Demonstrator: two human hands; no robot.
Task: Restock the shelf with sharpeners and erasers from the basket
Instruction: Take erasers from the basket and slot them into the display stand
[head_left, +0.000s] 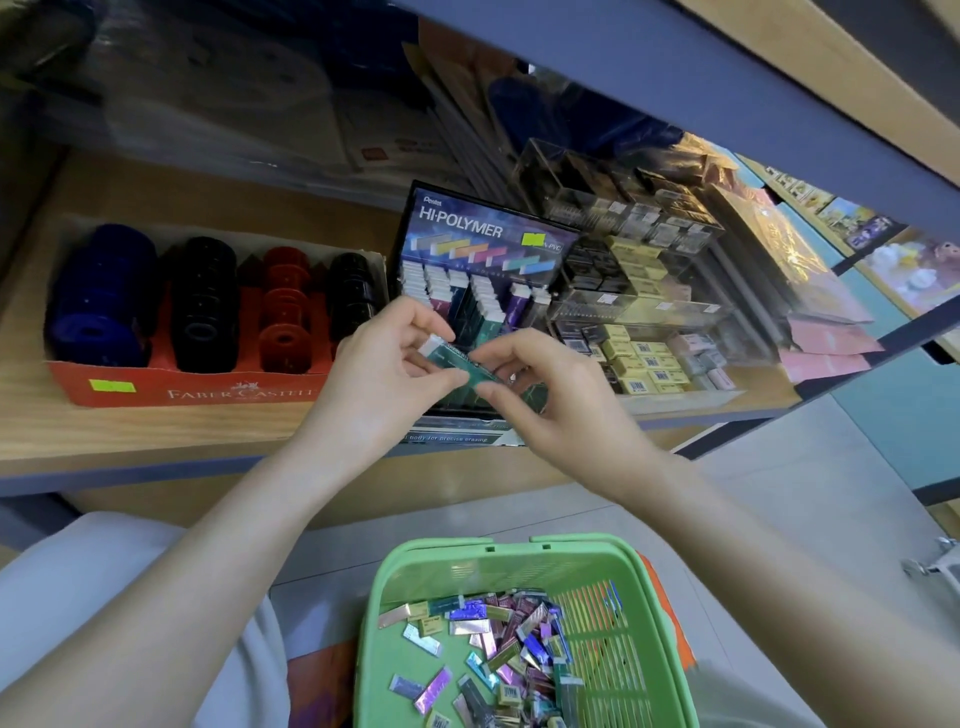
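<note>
A slim teal-sleeved eraser (453, 357) with a white end is held between both hands, just above the front of the black Hi-Polymer display box (485, 244) on the wooden shelf (156, 431). My left hand (387, 371) pinches its white left end. My right hand (545, 387) pinches its right end. Rows of upright erasers fill the display box. Below, a green basket (400, 613) holds several loose erasers (498, 654) in shiny purple, teal and yellow sleeves.
A red Faber-Castell tray (171, 392) of blue, black and red round sharpeners (202, 306) stands left of the display box. Clear acrylic bins (649, 322) of small boxed erasers stand to its right. A blue upper shelf edge (727, 93) overhangs.
</note>
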